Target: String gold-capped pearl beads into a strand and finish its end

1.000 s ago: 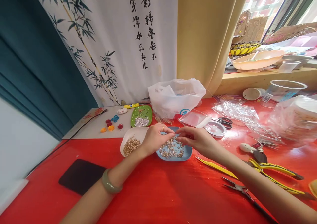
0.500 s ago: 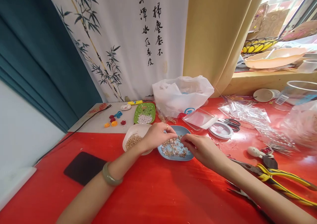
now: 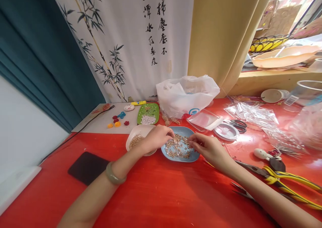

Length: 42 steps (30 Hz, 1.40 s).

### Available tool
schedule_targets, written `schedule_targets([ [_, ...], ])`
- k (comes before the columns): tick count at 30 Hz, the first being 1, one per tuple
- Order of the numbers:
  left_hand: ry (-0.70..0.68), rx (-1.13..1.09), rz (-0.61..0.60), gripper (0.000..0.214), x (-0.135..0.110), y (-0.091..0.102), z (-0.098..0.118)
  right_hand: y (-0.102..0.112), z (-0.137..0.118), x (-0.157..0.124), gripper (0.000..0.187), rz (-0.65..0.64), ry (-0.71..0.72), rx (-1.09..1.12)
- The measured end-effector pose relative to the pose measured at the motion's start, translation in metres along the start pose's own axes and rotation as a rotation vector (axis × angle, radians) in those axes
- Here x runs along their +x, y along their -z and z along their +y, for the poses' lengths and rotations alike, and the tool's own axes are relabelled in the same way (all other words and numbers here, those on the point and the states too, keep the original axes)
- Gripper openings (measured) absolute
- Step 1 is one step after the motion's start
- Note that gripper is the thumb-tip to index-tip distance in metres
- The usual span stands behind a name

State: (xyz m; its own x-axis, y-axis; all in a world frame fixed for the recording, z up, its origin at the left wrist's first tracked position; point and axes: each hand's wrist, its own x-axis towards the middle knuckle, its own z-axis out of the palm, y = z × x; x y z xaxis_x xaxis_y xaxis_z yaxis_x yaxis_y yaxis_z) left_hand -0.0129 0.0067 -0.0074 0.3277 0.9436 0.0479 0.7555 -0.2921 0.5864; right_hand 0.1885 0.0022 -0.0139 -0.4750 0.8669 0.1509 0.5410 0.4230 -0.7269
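1. Fingers of the left hand were curled close together near the 10 o'clock side of the one blue dish; whether they pinched anything could not be told.
2. On the right hand, thumb and forefinger came together at the tips by the dish's 3 o'clock side; anything between them was too small to make out.
3. Gold and pearly beaded pieces lay inside the blue dish, between the two hands, too many and too small to count.
4. With the blue dish as the clock's centre, one pale dish of gold beads stood at 9 o'clock, partly behind the left arm; one green tray stood between 10 and 11, and one white plastic bag at 12.
5. Between 9 and 10 lay three red pieces, two orange pieces and one blue piece.
6. Between 2 and 3 lay one round lid and one pair of scissors; between 3 and 4, one pair of yellow-handled pliers.
7. Half a second earlier, the two hands' fingertips had nearly met above the dish. Now the left had shifted toward 9 o'clock and the right toward 3, widening the gap over the beaded pieces.
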Motion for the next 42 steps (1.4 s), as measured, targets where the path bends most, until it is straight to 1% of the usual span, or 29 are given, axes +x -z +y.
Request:
schedule_targets([
  [4, -0.025, 0.095, -0.004, 0.02, -0.001, 0.001, -0.003, -0.002, 0.004, -0.002, 0.013, 0.041, 0.013, 0.034],
  [9, -0.022, 0.281, -0.042, 0.012, -0.005, 0.008, 0.0, -0.003, 0.004, -0.003, 0.013, 0.126, 0.061, -0.048],
  [12, -0.007, 0.343, -0.049, 0.013, -0.006, 0.008, 0.002, -0.003, 0.003, -0.004, 0.013, 0.15, 0.075, -0.069],
  [16, 0.021, 0.381, -0.026, 0.015, -0.006, 0.008, 0.003, -0.003, 0.002, -0.005, 0.014, 0.152, 0.061, -0.079],
  [19, 0.021, 0.385, -0.011, 0.013, -0.005, 0.007, 0.003, -0.004, 0.003, -0.005, 0.014, 0.157, 0.061, -0.092],
  [24, -0.004, 0.409, -0.033, 0.008, -0.004, 0.006, 0.003, -0.005, 0.004, -0.006, 0.014, 0.149, 0.073, -0.076],
  [29, -0.04, 0.471, -0.059, 0.01, -0.005, 0.006, 0.003, -0.005, 0.005, -0.007, 0.015, 0.141, 0.066, -0.056],
  [34, -0.036, 0.439, -0.071, 0.009, -0.007, 0.007, 0.001, -0.005, 0.004, -0.006, 0.015, 0.135, 0.058, -0.048],
  [37, 0.017, 0.372, -0.035, 0.01, -0.006, 0.011, 0.0, -0.006, 0.005, -0.006, 0.015, 0.136, 0.062, -0.042],
  [39, 0.069, 0.32, 0.028, 0.013, -0.004, 0.017, -0.002, -0.006, 0.007, -0.006, 0.015, 0.129, 0.061, -0.044],
  [42, 0.1, 0.25, 0.145, 0.012, 0.0, 0.029, -0.009, -0.007, 0.009, -0.005, 0.015, 0.118, 0.054, -0.041],
])
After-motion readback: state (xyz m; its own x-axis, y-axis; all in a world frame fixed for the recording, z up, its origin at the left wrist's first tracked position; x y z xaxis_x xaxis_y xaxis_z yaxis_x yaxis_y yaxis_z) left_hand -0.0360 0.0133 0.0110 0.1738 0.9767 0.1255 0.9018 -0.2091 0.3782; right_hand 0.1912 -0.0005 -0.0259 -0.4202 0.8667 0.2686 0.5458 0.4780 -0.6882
